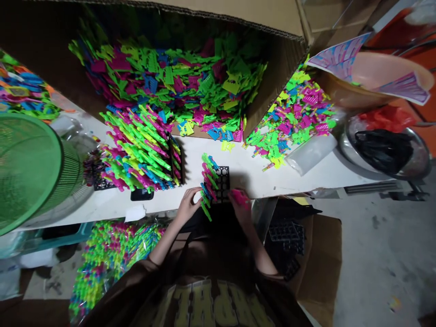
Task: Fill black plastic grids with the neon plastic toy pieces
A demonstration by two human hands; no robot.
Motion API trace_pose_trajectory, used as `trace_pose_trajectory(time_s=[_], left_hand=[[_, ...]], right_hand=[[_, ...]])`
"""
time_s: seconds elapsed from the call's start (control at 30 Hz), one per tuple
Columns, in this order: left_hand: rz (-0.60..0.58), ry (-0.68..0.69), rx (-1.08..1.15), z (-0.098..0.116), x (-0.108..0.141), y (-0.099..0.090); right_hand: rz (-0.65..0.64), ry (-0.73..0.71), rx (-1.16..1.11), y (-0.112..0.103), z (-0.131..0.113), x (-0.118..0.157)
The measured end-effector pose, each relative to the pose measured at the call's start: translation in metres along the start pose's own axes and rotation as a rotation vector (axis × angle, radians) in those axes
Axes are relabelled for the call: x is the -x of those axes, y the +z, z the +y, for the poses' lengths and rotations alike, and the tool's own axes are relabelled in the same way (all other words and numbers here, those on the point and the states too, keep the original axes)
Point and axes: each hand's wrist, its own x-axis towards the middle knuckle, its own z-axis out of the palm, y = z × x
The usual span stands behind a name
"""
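Observation:
At the table's front edge lies a black rack [223,179] with round holes. Green, pink and blue plastic pieces [209,179] stand in its left part; holes show bare on the right. My left hand [189,204] is closed at the rack's left side, thumb and finger curled together against the blue and green pieces. Whether it grips a piece or the rack's edge, I cannot tell. Just right of the rack, my right hand [242,213] is closed on a pink plastic piece [240,198], slightly blurred.
Behind the rack, an open cardboard box [279,97] holds many loose coloured pieces. Filled racks [139,150] stand to the left, near a green basket [30,168]. More pieces [296,113] are heaped right, beside a clear plastic bag [311,152] and a metal bowl [420,152].

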Motion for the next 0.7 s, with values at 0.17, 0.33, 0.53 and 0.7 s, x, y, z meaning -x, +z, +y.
trace_pose_trajectory(time_s=[0.17,0.33,0.53,0.7], left_hand=[[-0.023,0.029,-0.04,-0.005,0.003,0.003],[-0.035,0.088,-0.052,-0.007,0.003,0.004],[-0.056,0.154,-0.062,-0.006,0.008,0.003],[-0.087,0.166,-0.057,-0.009,0.007,0.005]], right_hand=[[-0.214,-0.252,-0.035,0.02,0.001,0.029],[-0.251,-0.327,-0.013,0.026,0.004,0.029],[-0.322,-0.316,0.106,0.027,0.005,0.032],[-0.345,-0.301,0.158,0.025,-0.003,0.033]])
